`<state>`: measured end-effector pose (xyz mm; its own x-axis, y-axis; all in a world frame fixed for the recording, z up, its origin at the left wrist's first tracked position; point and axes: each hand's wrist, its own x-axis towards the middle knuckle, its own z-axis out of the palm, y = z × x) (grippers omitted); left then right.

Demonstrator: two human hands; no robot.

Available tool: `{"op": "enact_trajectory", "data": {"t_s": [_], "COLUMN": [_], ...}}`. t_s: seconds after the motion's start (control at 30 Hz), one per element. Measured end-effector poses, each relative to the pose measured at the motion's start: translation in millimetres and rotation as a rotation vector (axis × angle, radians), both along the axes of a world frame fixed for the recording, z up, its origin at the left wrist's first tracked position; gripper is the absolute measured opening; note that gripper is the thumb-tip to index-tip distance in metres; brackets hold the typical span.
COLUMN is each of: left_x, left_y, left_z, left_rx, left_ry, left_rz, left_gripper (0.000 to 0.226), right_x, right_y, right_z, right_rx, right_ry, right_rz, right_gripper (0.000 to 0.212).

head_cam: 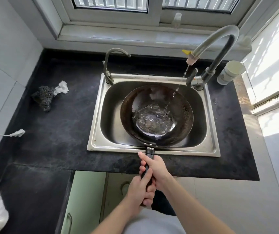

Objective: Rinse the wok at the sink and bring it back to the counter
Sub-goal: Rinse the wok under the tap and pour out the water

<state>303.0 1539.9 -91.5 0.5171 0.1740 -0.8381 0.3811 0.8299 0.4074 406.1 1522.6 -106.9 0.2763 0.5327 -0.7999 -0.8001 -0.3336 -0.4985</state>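
A dark round wok [184, 105] sits inside the steel sink [94, 137], holding a pool of water at its bottom. A thin stream of water falls into it from the tall curved tap [219, 38] at the back right. The wok's black handle [149, 152] reaches over the sink's front rim toward me. My right hand [155, 168] grips the handle near the wok. My left hand [140, 190] grips the handle's end, just behind the right hand.
The black counter [59, 129] surrounds the sink. A steel wool scrubber [43, 97] and a crumpled white tissue [61, 87] lie at the left, with another paper scrap [16, 133] nearer me. A second, smaller tap [109, 65] stands at the sink's back left, and a white cup [229, 73] at the back right.
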Motion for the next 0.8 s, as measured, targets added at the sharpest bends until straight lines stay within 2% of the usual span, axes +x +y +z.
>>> {"op": "enact_trajectory", "data": {"t_s": [0.23,0.43,0.73,0.8], "left_x": [-10.2,-21.7,-35.3,-31.2], "left_y": [-1.6,-1.0,4.1,4.5], "left_z": [16.9,19.3,17.9,17.9], "left_rx": [0.064,0.109,0.202,0.234], "left_ry": [-0.015,-0.039,-0.066,-0.064], "left_rz": [0.038,0.053,0.029,0.021], "left_gripper": [0.039,0.042,0.039,0.04], "right_x": [-6.6,-15.8,-33.1,-27.7], "right_y": [4.8,16.3,19.3,20.3], "right_z": [16.3,30.4,31.1,31.5], "right_rx": [0.085,0.0,0.063,0.056], "right_ry": [0.066,0.045,-0.004,-0.023], "right_rz": [0.014,0.031,0.031,0.042], "right_gripper": [0.022,0.028,0.018,0.025]}}
